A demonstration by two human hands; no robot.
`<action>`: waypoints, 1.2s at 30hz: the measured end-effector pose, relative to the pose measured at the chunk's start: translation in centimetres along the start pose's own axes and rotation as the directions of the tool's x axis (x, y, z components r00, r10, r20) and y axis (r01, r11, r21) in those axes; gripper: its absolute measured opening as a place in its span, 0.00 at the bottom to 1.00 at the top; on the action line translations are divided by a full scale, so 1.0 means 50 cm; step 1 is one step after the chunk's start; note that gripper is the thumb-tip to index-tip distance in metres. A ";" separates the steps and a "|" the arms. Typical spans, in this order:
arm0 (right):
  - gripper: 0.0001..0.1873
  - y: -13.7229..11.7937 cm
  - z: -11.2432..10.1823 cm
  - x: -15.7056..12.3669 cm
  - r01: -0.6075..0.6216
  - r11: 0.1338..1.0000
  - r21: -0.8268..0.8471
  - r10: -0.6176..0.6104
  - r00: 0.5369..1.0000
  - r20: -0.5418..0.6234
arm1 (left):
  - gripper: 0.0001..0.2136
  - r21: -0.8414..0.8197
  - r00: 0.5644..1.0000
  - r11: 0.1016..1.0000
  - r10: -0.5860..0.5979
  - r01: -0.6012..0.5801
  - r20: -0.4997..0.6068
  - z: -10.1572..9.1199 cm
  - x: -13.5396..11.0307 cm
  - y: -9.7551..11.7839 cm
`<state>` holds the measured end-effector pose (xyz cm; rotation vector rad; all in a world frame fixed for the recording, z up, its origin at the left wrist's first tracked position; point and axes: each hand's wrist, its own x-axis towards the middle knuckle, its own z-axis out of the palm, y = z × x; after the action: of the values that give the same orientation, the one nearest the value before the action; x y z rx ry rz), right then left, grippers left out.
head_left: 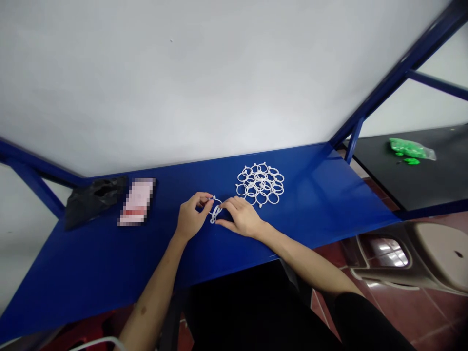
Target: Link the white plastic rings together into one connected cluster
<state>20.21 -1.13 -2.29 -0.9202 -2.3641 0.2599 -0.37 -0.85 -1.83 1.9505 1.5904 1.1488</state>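
My left hand pinches a white plastic ring, its fingertips at a small knob on the upper left of it. From the right, my right hand has thumb and fingers closed on another white ring, which stands at an angle and overlaps the first. A small round eyelet shows at its lower end. Both look like curtain rings. Fingers partly cover them, so whether the two are linked I cannot tell. Just beyond my right hand lies a pile of similar white rings.
A blue table carries a crumpled black plastic bag and a blurred-out pinkish rectangular item at left. Blue metal bars rise at the right. Beyond them, a green-filled bag rests on a black table; a beige plastic chair stands below.
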 end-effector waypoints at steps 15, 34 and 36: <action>0.15 0.005 0.003 -0.009 0.078 0.996 0.039 -0.081 0.995 0.060 | 0.10 -0.001 0.972 0.994 0.105 -0.107 0.211 0.010 -0.003 -0.013; 0.12 0.017 -0.013 -0.005 0.000 0.985 0.175 0.010 0.999 -0.053 | 0.13 0.310 0.986 0.941 0.099 -0.136 0.133 -0.010 0.002 -0.030; 0.12 0.016 -0.013 -0.007 -0.044 0.969 0.242 0.072 0.992 -0.107 | 0.12 0.384 0.995 0.918 0.089 -0.100 0.047 -0.014 0.003 -0.026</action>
<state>21.23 -0.79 -2.18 -0.8651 -2.1460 0.4905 -1.74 -0.48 -2.30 2.2991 1.8362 0.8838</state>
